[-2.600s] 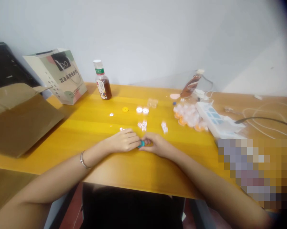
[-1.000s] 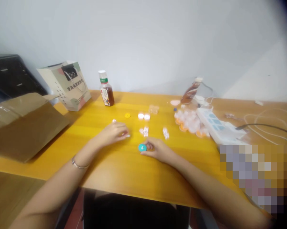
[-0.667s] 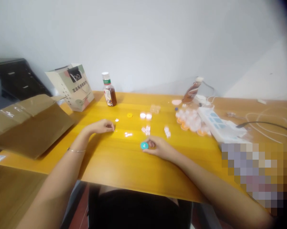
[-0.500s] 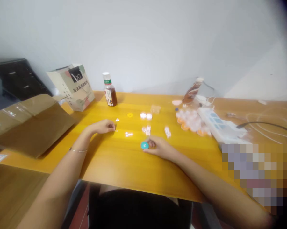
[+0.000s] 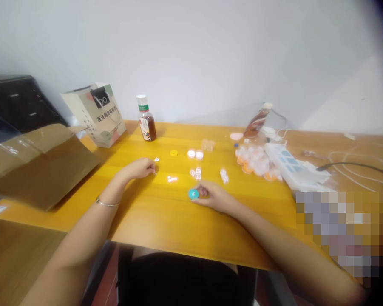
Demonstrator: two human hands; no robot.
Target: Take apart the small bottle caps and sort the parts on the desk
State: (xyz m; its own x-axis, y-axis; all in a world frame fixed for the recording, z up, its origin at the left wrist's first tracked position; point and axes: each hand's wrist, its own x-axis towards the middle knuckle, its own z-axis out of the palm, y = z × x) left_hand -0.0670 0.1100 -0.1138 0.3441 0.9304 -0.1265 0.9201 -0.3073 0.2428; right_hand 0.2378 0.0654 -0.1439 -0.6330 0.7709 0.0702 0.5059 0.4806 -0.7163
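A round turquoise disc (image 5: pixel 193 194), pale at its centre, is pinched in the right hand (image 5: pixel 214 196) at near centre. I cannot tell whether the curled left hand (image 5: pixel 139 168) grips anything. The table (image 5: pixel 165 221) is glossy yellow-brown, the far wall (image 5: pixel 191 55) pale.

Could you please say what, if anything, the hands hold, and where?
Right hand: a teal disc, by its edge. Left hand: cannot tell whether it holds anything.
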